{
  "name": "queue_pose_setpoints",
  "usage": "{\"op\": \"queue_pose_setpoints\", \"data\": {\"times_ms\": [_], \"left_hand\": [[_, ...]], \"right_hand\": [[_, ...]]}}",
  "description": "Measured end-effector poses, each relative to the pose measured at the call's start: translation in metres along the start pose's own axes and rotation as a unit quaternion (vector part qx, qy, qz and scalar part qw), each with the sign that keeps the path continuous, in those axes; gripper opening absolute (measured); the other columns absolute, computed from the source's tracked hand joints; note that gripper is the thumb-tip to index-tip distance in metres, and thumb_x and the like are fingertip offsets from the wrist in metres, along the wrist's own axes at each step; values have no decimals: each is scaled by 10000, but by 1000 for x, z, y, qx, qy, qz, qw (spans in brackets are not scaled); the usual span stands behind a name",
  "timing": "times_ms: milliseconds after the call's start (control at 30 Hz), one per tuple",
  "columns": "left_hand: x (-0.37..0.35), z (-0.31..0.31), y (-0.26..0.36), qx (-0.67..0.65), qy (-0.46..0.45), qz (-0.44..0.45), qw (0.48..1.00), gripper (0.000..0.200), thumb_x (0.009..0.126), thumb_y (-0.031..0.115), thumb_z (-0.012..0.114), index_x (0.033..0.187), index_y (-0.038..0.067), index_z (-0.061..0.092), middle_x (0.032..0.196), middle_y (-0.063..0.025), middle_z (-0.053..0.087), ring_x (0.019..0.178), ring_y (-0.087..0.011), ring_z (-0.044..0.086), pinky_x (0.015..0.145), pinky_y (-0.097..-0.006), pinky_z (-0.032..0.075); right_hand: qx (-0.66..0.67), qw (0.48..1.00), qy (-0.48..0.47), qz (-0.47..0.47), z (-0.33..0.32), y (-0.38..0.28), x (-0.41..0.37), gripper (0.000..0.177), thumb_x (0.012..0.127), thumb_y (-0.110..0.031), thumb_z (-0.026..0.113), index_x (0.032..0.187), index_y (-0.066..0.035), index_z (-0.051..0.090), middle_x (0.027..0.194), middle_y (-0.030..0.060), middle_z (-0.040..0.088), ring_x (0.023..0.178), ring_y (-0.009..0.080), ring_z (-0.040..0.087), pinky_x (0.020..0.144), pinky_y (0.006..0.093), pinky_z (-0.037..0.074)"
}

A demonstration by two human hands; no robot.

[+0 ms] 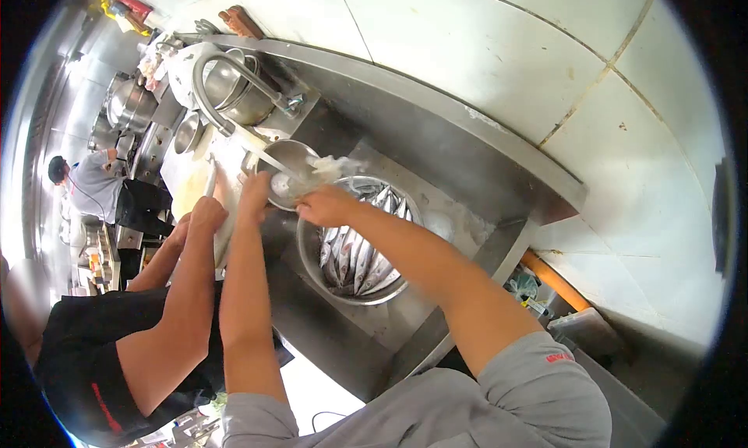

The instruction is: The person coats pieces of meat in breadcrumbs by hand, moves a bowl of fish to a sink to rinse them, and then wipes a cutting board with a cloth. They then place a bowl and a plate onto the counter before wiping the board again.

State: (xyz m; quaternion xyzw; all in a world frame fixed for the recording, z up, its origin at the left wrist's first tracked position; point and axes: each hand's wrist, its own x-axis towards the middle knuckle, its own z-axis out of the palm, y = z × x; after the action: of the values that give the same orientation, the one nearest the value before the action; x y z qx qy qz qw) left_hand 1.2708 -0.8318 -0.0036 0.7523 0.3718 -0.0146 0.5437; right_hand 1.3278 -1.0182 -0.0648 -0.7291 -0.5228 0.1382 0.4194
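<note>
A metal bowl is tipped over the sink under a stream of water. My left hand is closed on its near left rim. On the near right rim, my right hand is closed too, its fingertips partly hidden. Whitish, splashing water leaves the bowl on its right side. Below my right forearm, a large round basin stands in the sink, filled with slender silver fish. The curved faucet reaches over from the back left.
At my left, a co-worker's hands hold a knife over a cutting board. Metal pots stand behind the faucet. The sink's raised back edge runs along the tiled wall. Another person stands farther left.
</note>
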Motion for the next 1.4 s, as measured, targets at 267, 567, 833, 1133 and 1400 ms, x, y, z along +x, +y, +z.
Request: {"op": "queue_pose_setpoints", "data": {"times_ms": [267,567,833,1133,1400], "left_hand": [[-46,29,47,-1,64,-19,998,419,887,313,491,1210,46,512,1023,-128,579,865,-264,615,645,-410,553],[-71,29,30,-216,119,3,969,491,936,354,461,1270,-3,416,1204,-171,518,998,-305,588,692,-475,544],[-74,29,22,-289,92,26,952,346,945,311,461,1120,19,520,996,-114,631,824,-244,655,571,-398,541],[-61,26,13,-259,73,36,962,355,939,313,483,1171,45,506,1014,-107,617,835,-222,630,615,-369,519],[-41,9,-1,-56,51,73,994,745,921,319,487,1472,53,61,1337,-218,413,1164,-293,446,903,-380,428]], "right_hand": [[78,983,164,-17,19,-3,36,206,816,-173,521,864,-47,676,754,134,654,811,313,639,773,404,491],[271,917,218,196,4,-27,98,128,792,-144,564,786,-33,629,690,120,642,613,232,621,580,370,472],[401,893,186,84,32,0,129,83,787,-93,593,836,-30,573,658,41,581,545,115,546,470,259,413],[675,698,149,189,-8,-33,95,98,795,-102,602,876,-59,571,677,8,525,553,114,511,491,260,445],[100,971,64,205,-2,-10,69,127,800,-155,611,882,-59,614,806,105,644,727,221,621,640,390,522]]}}
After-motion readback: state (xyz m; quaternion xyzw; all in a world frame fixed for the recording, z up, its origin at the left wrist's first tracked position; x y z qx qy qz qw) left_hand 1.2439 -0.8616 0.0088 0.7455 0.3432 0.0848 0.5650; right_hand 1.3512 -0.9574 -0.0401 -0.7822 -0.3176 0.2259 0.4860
